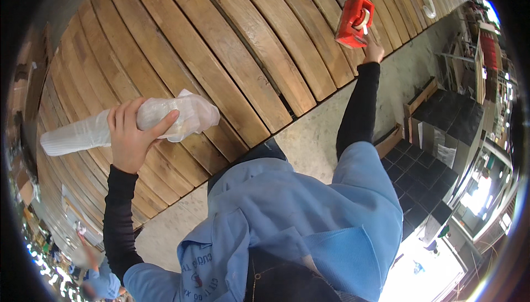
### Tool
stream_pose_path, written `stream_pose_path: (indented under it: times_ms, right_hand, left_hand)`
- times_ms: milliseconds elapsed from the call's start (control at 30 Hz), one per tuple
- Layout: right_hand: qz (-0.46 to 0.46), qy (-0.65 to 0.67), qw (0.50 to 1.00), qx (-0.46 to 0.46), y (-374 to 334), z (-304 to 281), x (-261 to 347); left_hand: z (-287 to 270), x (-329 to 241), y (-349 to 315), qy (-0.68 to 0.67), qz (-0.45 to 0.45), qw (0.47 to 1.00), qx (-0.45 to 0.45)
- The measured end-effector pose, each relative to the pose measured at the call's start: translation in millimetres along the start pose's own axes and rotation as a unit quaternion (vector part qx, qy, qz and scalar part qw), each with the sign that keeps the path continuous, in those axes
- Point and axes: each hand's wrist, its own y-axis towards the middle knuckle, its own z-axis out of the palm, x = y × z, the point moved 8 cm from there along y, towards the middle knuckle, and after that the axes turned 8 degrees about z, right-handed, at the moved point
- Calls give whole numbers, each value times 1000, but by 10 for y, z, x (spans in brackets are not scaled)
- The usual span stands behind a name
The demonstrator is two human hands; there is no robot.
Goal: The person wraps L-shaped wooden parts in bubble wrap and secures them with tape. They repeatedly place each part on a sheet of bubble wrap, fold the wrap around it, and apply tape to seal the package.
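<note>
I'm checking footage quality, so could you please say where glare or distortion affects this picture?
Head view: the wooden slats bend towards the black fisheye rim; head view: white glare washes out patches at lower right; head view: the white wrapped bundle and red tape dispenser look fairly clear.

A slatted table [237,42] of brown wooden planks, dark gaps showing between them, stretches across the room, its edge slanting above a bare grey floor [306,142] with pale, mottled patches. On the right stand dark stacks [422,175] marked by a grid of lines, wooden boards [422,95] just beside them. Farther out, clutter crowds the curved rim of the view, a red patch [488,52] vivid among browns and greys. White glare [441,282] washes over the floor-level area at lower right, while a smaller bright patch [477,194] shines above it, window or lamp impossible to tell. Small lights [44,269] dot the blurred lower left
</note>
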Motion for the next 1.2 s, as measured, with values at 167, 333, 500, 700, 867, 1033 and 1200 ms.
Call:
stream_pose_path:
  times_ms: [167,333,500,700,867,1033,1200]
  right_hand:
    - [75,-101,991,-50,-1114,-55,-21]
    - [55,-115,988,91,-875,433,-818]
    - [91,244,808,529,-4180,809,1632]
    - [20,126,696,706,-5590,759,2124]
    - [46,-123,637,760,-5826,1042,861]
    - [52,-47,557,827,-5557,779,814]
    - [118,40,840,529,-4373,1013,424]
  left_hand:
    - [-6,-63,14,23,-19,999,22]
    - [-48,-109,102,31,-4,1000,2]
    - [-25,-134,-38,60,-24,998,24]
    - [-21,-193,5,68,-13,998,-12]
    - [-44,-169,-120,58,-11,998,-21]
    - [22,-29,-379,38,-21,999,-27]
    - [191,644,-518,-91,-100,991,-17]
